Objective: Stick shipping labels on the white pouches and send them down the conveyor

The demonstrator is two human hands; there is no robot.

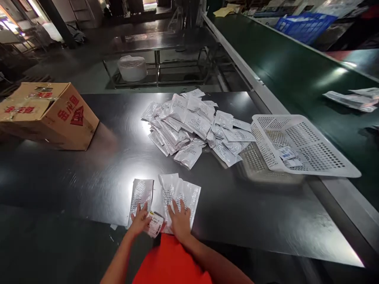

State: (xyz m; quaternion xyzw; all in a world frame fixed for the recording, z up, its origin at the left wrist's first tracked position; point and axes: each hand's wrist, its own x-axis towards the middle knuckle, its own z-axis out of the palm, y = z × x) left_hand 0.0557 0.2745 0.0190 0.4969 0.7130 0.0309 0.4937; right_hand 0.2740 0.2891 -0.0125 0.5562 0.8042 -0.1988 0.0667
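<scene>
My left hand (140, 221) is at the near table edge, its thumb over a small packet with a white barcode label (155, 224). The fingertips of that hand touch a flat silver-white pouch (142, 191) with printed text. My right hand (180, 221) lies with spread fingers on overlapping silver-white pouches (189, 194), pressing on their lower part. Farther up the table is a loose heap of similar printed pouches (192, 122), apart from both hands.
A white perforated basket (322, 152) with a few small packets in it stands tilted at the right, partly over the green conveyor belt (272, 67). A taped cardboard box (71, 122) sits at the left on the dark shiny table (118, 161). Pouches (352, 100) lie on the belt.
</scene>
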